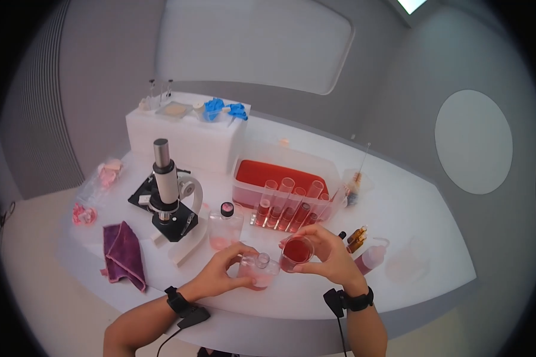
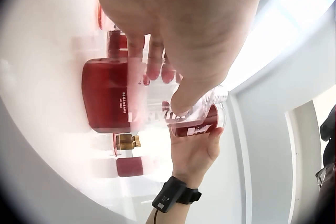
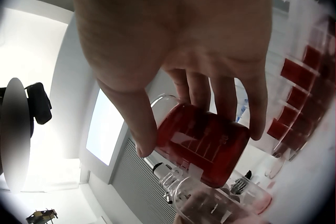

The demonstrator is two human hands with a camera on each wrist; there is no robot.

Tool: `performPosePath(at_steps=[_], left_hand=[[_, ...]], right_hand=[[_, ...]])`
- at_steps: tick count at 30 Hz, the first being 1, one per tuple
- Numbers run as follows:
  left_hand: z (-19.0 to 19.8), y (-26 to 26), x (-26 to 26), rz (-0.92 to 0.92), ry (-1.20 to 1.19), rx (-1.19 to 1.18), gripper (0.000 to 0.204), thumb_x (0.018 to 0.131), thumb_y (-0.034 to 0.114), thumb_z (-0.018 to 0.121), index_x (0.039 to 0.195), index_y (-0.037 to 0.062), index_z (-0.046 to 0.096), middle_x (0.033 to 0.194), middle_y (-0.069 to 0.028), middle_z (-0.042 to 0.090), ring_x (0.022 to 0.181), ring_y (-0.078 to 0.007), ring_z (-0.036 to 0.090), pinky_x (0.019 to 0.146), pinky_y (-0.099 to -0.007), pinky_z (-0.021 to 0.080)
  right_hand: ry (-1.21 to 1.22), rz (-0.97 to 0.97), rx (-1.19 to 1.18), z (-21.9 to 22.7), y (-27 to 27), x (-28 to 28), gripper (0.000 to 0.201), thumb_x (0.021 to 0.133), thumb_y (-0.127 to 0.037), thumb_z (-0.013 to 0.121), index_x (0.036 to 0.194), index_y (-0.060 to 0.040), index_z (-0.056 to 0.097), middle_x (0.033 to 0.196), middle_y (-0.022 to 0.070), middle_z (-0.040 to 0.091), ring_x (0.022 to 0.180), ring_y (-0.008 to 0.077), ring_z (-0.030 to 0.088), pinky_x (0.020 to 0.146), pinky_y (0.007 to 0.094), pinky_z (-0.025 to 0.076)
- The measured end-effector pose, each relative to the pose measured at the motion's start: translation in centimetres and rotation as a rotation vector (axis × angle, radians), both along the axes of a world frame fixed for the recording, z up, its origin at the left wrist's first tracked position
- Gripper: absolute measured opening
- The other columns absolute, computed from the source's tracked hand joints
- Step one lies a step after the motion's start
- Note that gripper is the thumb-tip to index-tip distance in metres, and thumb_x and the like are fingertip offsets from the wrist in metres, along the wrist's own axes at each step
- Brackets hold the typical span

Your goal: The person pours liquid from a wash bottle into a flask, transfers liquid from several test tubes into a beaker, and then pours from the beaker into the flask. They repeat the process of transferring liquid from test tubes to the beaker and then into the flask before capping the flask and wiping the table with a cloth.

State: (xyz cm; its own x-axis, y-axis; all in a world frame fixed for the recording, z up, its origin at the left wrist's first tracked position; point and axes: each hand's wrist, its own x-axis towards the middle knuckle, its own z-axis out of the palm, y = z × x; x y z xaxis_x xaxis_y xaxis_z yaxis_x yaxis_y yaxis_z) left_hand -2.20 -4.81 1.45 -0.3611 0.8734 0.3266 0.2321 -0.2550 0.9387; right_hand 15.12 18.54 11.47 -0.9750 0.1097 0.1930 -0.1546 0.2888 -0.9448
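Observation:
My left hand (image 1: 226, 268) grips a clear flat-sided bottle (image 1: 261, 281) by its sides, low over the front of the white table. The bottle is uncapped, with red liquid (image 2: 105, 95) in its lower part. My right hand (image 1: 333, 259) holds a small glass beaker (image 1: 296, 252) of red liquid, thumb on one side and fingers on the other. The beaker is tilted, its rim close beside the bottle's neck (image 1: 263, 259). White graduation marks show on the beaker (image 3: 202, 140) in the right wrist view.
Behind the hands stand a black-capped bottle (image 1: 225, 227), several test tubes (image 1: 287, 205) in a rack, and a plastic tub (image 1: 247, 196) of red liquid. To the left are a microscope (image 1: 168, 190) and a purple cloth (image 1: 124, 256). Brown vials (image 1: 356, 239) and a wash bottle (image 1: 372, 257) stand right.

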Motion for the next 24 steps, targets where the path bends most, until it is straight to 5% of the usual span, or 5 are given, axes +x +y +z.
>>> performPosePath(at_steps=[4, 7, 24], left_hand=[[-0.3, -0.2, -0.3, -0.061, -0.045, 0.018, 0.058, 0.085, 0.005, 0.086, 0.136, 0.0019, 0.06, 0.134, -0.0108, 0.064, 0.13, -0.0217, 0.061, 0.118, -0.0412, 0.047], [-0.7, -0.1, -0.2, -0.075, -0.086, 0.034, 0.057, 0.084, 0.006, 0.086, 0.136, 0.0021, 0.061, 0.132, -0.0107, 0.066, 0.126, -0.0218, 0.063, 0.117, -0.0416, 0.047], [-0.4, -0.2, -0.4, -0.115, -0.171, 0.022, 0.059, 0.08, -0.003, 0.087, 0.133, 0.0025, 0.062, 0.13, -0.008, 0.065, 0.126, -0.0205, 0.062, 0.117, -0.0407, 0.045]], right_hand=[[0.004, 0.126, -0.012, 0.9, 0.2, -2.0, 0.069, 0.074, 0.005, 0.091, 0.133, -0.0065, 0.058, 0.128, 0.0148, 0.071, 0.13, 0.031, 0.066, 0.115, 0.0473, 0.05], [-0.016, 0.219, -0.003, 1.2, 0.2, -3.1, 0.067, 0.076, 0.002, 0.091, 0.134, -0.0044, 0.058, 0.134, 0.0132, 0.068, 0.132, 0.0263, 0.063, 0.116, 0.0429, 0.048], [-0.025, 0.25, 0.062, 1.0, 0.4, -4.4, 0.073, 0.068, 0.002, 0.094, 0.134, 0.0004, 0.062, 0.131, 0.0164, 0.07, 0.128, 0.0286, 0.066, 0.113, 0.0433, 0.051]])
